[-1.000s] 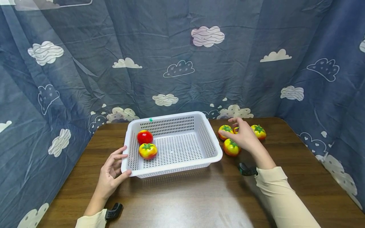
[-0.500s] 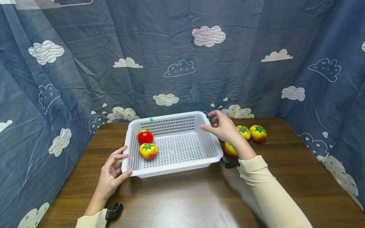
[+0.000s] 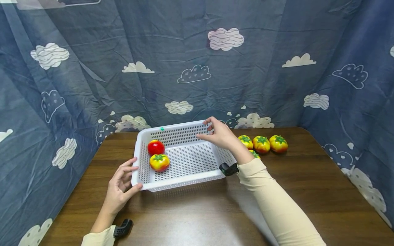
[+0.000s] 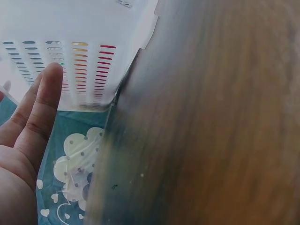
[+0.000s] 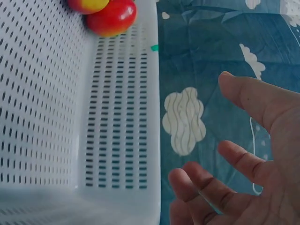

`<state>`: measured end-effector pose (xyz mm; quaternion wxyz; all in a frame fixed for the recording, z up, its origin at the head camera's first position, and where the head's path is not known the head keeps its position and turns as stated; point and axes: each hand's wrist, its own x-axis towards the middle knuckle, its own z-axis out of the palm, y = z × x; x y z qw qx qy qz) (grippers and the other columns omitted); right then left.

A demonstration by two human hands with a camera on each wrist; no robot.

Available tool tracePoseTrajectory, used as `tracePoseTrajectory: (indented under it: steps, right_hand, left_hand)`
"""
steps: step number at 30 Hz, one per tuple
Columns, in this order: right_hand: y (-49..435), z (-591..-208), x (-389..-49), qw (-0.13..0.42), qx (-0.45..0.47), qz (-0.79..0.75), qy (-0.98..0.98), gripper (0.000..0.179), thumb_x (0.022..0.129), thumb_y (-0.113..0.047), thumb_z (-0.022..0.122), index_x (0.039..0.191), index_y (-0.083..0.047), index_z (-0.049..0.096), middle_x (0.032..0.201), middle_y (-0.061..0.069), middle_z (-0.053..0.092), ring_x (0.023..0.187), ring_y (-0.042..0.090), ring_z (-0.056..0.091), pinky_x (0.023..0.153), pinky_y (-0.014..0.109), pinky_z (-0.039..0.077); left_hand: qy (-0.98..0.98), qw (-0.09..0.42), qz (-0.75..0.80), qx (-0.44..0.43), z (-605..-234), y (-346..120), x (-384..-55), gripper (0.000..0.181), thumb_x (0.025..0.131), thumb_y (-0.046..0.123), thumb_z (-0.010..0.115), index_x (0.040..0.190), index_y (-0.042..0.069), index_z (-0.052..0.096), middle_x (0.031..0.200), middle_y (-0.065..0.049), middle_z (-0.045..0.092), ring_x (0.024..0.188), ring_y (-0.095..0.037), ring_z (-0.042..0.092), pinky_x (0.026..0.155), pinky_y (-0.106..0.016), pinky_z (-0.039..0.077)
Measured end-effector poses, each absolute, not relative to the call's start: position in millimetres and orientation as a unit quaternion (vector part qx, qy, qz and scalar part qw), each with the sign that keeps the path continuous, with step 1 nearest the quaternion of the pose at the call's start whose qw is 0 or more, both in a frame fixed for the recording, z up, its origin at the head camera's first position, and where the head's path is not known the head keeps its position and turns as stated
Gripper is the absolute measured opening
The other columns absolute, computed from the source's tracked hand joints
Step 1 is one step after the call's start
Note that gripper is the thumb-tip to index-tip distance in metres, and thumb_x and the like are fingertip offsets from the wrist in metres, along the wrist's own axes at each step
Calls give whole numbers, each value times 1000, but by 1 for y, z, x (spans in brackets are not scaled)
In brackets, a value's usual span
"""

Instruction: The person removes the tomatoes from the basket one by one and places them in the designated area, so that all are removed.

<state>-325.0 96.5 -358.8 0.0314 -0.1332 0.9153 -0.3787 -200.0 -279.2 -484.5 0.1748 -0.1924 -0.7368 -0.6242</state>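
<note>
1. At the near edge, a left sleeve (image 3: 98, 238) lay over the brown wooden table (image 3: 184, 215), with a black wrist device (image 3: 123, 228) beside it; a right sleeve (image 3: 277, 201) reached in from the right, a second black device (image 3: 229, 168) at its wrist.
2. Beyond the left sleeve, the left hand (image 3: 120, 186) was spread and relaxed, its thumb at the near-left corner of the white slotted basket (image 3: 184, 180) and its fingertips at the left rim, none curled round it.
3. Inside the basket, at its left end, sat a yellow-red tomato (image 3: 159, 163) with a green top, and just behind it a red tomato (image 3: 156, 147).
4. Over the basket's right end hung the right hand (image 3: 220, 134), loosely open and holding nothing; whether it touched the rim could not be told.
5. Right of the basket, three tomatoes (image 3: 261, 144) stood in a row, a fourth tomato (image 3: 255, 154) half hidden by the right arm.
6. Behind everything hung a blue cloud-print curtain (image 3: 154, 92).
</note>
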Motion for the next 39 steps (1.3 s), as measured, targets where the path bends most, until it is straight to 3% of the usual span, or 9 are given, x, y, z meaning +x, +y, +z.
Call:
tracePoseTrajectory:
  steps: [9, 16, 27, 35, 39]
  right_hand:
    - [68, -358, -333, 52, -173, -363, 914, 66, 98, -39, 79, 147, -5, 51, 133, 26, 64, 98, 28, 66, 85, 39, 56]
    - [46, -360, -338, 62, -187, -354, 914, 62, 98, -40, 79, 145, -8, 55, 123, 19, 68, 93, 26, 64, 80, 36, 53]
    - [16, -367, -344, 108, -218, -343, 907, 62, 96, -38, 81, 145, -9, 57, 109, 13, 66, 89, 22, 58, 78, 32, 49]
    - [-5, -376, -347, 149, -256, -319, 900, 63, 94, -35, 83, 147, -10, 60, 117, 15, 68, 97, 23, 61, 81, 30, 51]
    - [-14, -380, -348, 169, -275, -298, 898, 63, 94, -32, 83, 148, -11, 59, 130, 18, 69, 103, 23, 63, 85, 30, 52]
  left_hand:
    - [-727, 175, -630, -208, -487, -281, -200, 54, 80, -22, 75, 131, -12, 60, 161, -14, 51, 119, -12, 70, 93, -22, 62]
    - [-737, 171, -623, -202, -487, -282, -201, 53, 82, -19, 75, 132, -10, 59, 161, -10, 51, 117, -12, 70, 93, -21, 62]
    - [-732, 174, -628, -199, -486, -281, -201, 54, 81, -20, 76, 131, -9, 61, 160, -13, 51, 118, -13, 70, 92, -22, 62]
    - [-726, 176, -631, -207, -486, -281, -202, 54, 80, -21, 76, 131, -10, 61, 160, -17, 50, 119, -14, 70, 92, -22, 62]
    - [-718, 178, -637, -218, -486, -281, -203, 54, 79, -22, 75, 130, -13, 60, 160, -21, 49, 119, -16, 71, 91, -23, 63]
